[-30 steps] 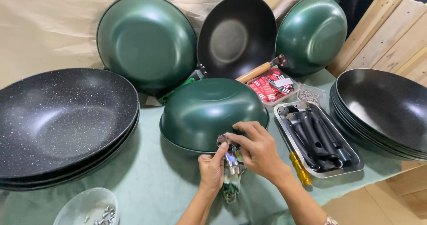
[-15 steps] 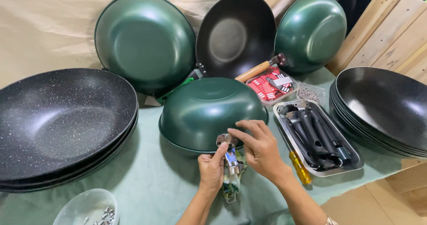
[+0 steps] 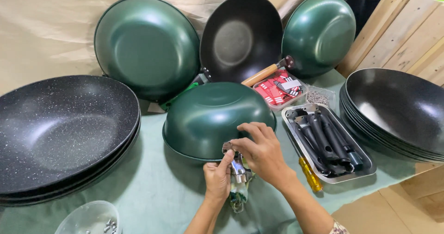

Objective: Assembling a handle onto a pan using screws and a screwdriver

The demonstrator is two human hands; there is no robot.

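both hands meet at centre-bottom of frame: left hand grips the metal handle piece, right hand pinches its top at the green pan rim. keep it steady & square w/ rim.

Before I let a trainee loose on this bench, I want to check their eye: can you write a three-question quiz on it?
1. True or false: the green wok by the hands lies upside down.
2. What lies in the metal tray? A) black handles B) spoons C) lids
3. Which hand is nearer the wok's rim, the right hand or the left hand?

Key: 1 true; 2 A; 3 right hand.
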